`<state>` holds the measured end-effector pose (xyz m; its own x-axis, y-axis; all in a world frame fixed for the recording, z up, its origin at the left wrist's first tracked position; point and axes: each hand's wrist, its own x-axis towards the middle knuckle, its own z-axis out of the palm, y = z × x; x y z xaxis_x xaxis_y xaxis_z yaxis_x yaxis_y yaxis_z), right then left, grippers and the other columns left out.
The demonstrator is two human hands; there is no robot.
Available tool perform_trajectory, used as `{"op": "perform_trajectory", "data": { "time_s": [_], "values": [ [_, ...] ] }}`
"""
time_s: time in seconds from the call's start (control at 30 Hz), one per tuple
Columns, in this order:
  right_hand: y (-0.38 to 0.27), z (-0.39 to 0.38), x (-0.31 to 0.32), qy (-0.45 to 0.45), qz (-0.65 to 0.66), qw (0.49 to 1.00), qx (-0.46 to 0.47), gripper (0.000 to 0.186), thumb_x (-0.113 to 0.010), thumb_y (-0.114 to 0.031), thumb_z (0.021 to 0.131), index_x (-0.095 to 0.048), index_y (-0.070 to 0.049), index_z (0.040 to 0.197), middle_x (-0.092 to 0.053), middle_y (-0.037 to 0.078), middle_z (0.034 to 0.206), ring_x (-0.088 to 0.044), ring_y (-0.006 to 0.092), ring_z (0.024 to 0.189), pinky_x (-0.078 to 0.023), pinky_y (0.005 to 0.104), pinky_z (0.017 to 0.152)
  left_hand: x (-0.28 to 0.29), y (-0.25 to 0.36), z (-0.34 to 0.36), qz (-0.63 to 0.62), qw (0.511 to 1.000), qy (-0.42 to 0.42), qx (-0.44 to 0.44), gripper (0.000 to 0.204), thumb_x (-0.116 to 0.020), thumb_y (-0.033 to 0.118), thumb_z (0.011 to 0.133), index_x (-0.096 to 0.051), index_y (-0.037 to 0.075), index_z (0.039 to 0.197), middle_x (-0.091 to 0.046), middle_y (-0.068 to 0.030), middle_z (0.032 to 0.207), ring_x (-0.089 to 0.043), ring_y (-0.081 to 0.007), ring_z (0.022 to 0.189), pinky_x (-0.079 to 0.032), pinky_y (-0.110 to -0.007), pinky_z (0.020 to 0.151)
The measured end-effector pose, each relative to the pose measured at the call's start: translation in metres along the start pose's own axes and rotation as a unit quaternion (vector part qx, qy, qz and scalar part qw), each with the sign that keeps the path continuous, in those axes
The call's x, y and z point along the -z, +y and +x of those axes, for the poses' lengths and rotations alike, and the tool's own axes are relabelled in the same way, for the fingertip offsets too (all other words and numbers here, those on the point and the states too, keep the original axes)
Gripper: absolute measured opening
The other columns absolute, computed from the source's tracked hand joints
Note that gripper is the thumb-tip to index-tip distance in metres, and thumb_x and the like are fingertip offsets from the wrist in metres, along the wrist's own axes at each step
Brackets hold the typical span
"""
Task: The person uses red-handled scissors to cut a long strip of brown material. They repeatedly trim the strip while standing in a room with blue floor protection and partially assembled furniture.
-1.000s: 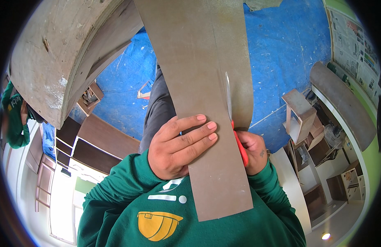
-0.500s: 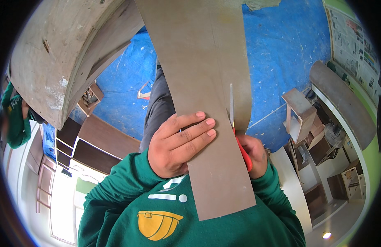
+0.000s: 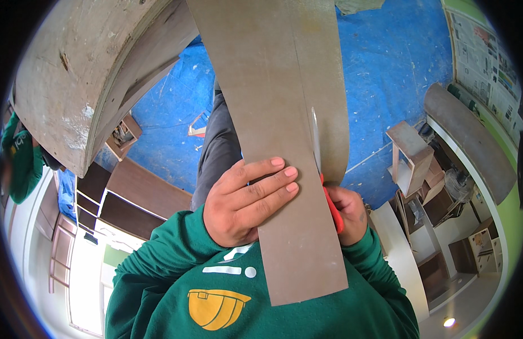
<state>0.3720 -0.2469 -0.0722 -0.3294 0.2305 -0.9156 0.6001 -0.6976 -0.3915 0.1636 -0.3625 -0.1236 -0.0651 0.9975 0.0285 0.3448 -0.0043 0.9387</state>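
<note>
A long, thin brown sheet, perhaps laminate or veneer, runs from the top of the view down to my chest, with a fine dark line along its far part. My left hand grips its left edge, fingers flat on top and thumb hidden beneath. In my right hand are red-handled scissors, one blade showing above the sheet at a cut. Left of the cut lies a narrower strip that reaches my chest; the right part curls down behind the blade.
Blue sheeting covers the floor. A big curved wooden panel stands at upper left. Wooden pieces and a curved brown panel are at right. Another person in a green sleeve is at the far left.
The scissors have moved slightly farther up the sheet, their blade tip now a little higher. The strip's near end has shifted slightly down and left. My left hand has barely moved.
</note>
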Motion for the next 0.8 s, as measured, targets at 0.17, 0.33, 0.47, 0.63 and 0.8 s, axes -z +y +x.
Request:
{"op": "perform_trajectory", "data": {
  "time_s": [0.17,0.33,0.47,0.63,0.8],
  "values": [
    [0.0037,0.0016,-0.0066,0.02,0.025,0.999,0.011,0.014,-0.061,-0.006,0.088,-0.064,0.001,0.1,-0.06,-0.001,0.083,-0.052,0.0036,0.069,-0.042,0.0197,0.059,0.0005,0.0016,-0.0007,0.009,1.0,-0.007,0.006,0.04,-0.071,0.017,0.075,-0.067,0.002,0.112,-0.065,-0.0134,0.12,-0.058,-0.0311,0.116,-0.044,-0.04,0.092],
    [0.0028,0.0017,-0.0025,0.005,0.013,1.0,-0.002,0.015,-0.061,-0.007,0.089,-0.064,0.002,0.101,-0.062,-0.001,0.084,-0.054,0.004,0.071,-0.043,0.0196,0.062,0.0001,0.0029,-0.0008,-0.003,1.0,-0.002,0.008,0.041,-0.071,0.016,0.074,-0.067,0.002,0.112,-0.065,-0.0136,0.12,-0.057,-0.031,0.117,-0.044,-0.039,0.095],
    [0.0026,0.0029,-0.0055,0.009,0.007,1.0,0.017,0.015,-0.061,-0.006,0.09,-0.064,0.002,0.102,-0.062,-0.001,0.086,-0.055,0.0043,0.073,-0.044,0.0198,0.063,0.0008,0.0034,-0.0024,0.008,1.0,-0.01,0.013,0.042,-0.072,0.017,0.074,-0.067,0.002,0.112,-0.065,-0.0135,0.12,-0.057,-0.031,0.117,-0.043,-0.039,0.096],
    [-0.0014,0.003,-0.0079,0.006,-0.022,0.999,0.028,0.016,-0.061,-0.005,0.09,-0.064,0.003,0.103,-0.065,0.002,0.09,-0.058,0.0066,0.078,-0.047,0.0217,0.069,-0.0002,0.0017,-0.0035,-0.001,1.0,-0.005,0.008,0.044,-0.073,0.02,0.073,-0.067,0.002,0.113,-0.065,-0.0135,0.12,-0.057,-0.0311,0.117,-0.043,-0.04,0.096],
    [-0.004,0.0027,-0.0087,0.007,-0.032,0.998,0.044,0.015,-0.061,-0.003,0.089,-0.064,0.003,0.103,-0.065,0.003,0.091,-0.059,0.0077,0.081,-0.048,0.0226,0.071,-0.0002,0.0019,-0.0031,0.001,1.0,-0.007,0.008,0.044,-0.073,0.02,0.073,-0.067,0.002,0.113,-0.065,-0.0133,0.12,-0.057,-0.0311,0.117,-0.044,-0.04,0.095]
  ]
}}
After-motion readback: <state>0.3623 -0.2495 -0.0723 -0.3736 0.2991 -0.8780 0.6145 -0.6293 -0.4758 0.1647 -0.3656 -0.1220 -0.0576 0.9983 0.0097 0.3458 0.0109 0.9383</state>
